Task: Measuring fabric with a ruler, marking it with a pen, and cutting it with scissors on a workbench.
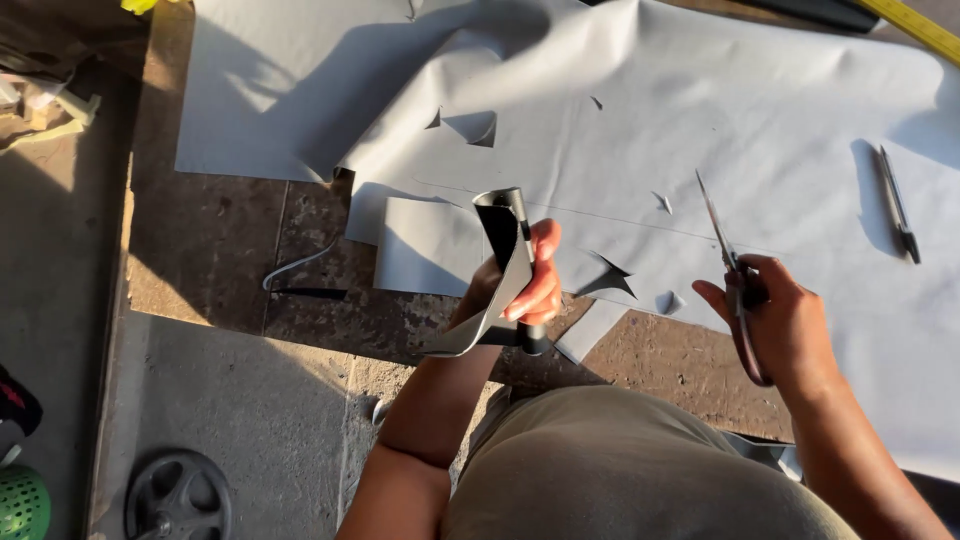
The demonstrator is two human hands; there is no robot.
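head view | grey sheet [700,110] on worn wooden table [210,240] | concrete floor [250,400]

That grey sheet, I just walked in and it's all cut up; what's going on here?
A person stands over a large grey sheet spread on a worn table. The left hand grips a curled strip of the grey material, and the right hand holds scissors, blades pointing away. A pen lies on the sheet.
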